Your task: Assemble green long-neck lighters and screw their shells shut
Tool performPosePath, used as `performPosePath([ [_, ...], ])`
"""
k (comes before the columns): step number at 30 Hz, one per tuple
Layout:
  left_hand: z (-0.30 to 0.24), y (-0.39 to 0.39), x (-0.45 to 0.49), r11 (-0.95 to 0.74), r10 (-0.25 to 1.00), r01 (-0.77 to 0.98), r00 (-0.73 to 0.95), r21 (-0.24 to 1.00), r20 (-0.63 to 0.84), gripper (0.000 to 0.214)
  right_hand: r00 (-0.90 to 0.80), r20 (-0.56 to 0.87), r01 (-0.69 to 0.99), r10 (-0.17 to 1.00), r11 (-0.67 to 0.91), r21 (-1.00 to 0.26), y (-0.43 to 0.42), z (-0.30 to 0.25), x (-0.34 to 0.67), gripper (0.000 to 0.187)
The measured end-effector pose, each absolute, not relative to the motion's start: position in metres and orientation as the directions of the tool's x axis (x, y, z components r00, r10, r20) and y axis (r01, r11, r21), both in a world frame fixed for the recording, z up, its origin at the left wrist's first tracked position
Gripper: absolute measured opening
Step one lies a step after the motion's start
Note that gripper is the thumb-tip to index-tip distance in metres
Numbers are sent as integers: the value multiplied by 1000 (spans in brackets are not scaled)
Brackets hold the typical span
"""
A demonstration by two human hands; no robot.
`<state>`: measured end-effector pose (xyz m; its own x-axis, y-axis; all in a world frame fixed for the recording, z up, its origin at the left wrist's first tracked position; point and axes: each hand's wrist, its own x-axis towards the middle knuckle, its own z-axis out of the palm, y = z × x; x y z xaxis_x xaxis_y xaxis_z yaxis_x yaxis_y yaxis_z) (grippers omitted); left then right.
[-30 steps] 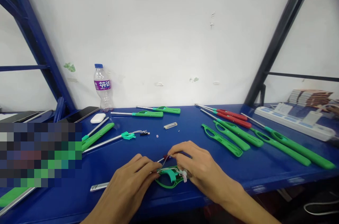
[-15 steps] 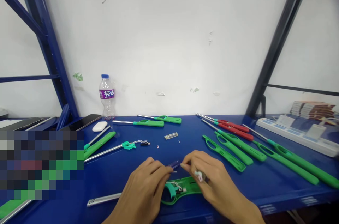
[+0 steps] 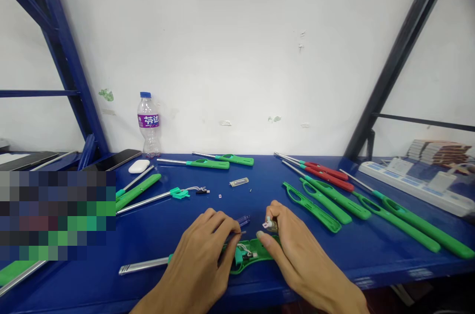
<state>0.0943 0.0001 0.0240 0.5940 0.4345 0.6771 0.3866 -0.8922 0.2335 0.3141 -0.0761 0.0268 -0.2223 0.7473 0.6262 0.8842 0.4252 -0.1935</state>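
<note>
My left hand (image 3: 208, 249) is closed, with thumb and fingertips pinched. A clear plastic piece (image 3: 243, 221) sticks out beyond its fingertips, along with a short thin stick. My right hand (image 3: 297, 249) has its fingers curled round a small clear lighter fuel tank (image 3: 272, 225) with a white and pink end, its thumb a little apart below. Beneath both hands lies an opened green lighter shell (image 3: 260, 247) with a teal trigger part, white wires and a black igniter (image 3: 249, 256) inside. Its metal barrel (image 3: 144, 265) points left; my left hand hides part of it.
Another clear tank (image 3: 239, 182) and a barrel with teal trigger (image 3: 180, 193) lie ahead. Green lighters (image 3: 211, 163) are at the back, red lighters (image 3: 326, 178) and green shells (image 3: 313, 207) at right. A bottle (image 3: 149, 123), white case (image 3: 139, 166) and power strip (image 3: 415, 188) stand around.
My right hand has turned, bringing the fuel tank from the palm up to the fingers, with the thumb spread lower. My left hand stays nearly in place. The camera view has tilted slightly.
</note>
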Motion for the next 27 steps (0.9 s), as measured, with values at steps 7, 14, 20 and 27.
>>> performPosePath([
  [7, 26, 2, 92, -918, 375, 347, 599, 192, 708, 21, -215, 575, 827, 790, 460, -322, -67, 28, 319, 23],
  [14, 25, 1, 93, -919, 379, 337, 608, 206, 697, 19, -334, 616, 810, 713, 552, -200, -64, 24, 321, 33],
  [20, 27, 2, 93, -934, 341, 314, 638, 172, 690, 24, -344, 588, 806, 732, 552, -216, -66, 25, 318, 31],
  [27, 32, -2, 94, -936, 344, 293, 639, 196, 688, 21, -343, 600, 816, 723, 545, -190, -66, 26, 317, 33],
])
